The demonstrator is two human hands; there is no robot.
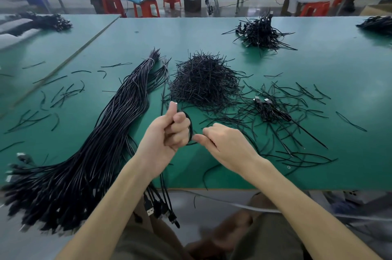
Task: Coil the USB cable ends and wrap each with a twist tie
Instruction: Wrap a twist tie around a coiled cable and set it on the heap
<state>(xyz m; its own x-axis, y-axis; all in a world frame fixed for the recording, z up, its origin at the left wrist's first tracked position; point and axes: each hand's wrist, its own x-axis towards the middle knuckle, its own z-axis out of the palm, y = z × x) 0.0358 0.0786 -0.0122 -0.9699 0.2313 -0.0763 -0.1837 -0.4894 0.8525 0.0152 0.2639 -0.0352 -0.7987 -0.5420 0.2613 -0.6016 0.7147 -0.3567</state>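
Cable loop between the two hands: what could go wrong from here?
1. The cable loop has no tie on it yet. If the left hand loosens, it may spring open.
2. The right hand pinches the loop, so reaching for the twist tie pile probably means letting go.
3. Plugs hang over the table edge below the hands, and the cable could snag there.

Cable bundle [101, 143] on the counter [318, 64] left of the left hand [167, 134], twist-tie heap [203, 81] beyond it, coiled cables [269, 109] beyond the right hand [224, 145], tied pile [261, 32] farther back.
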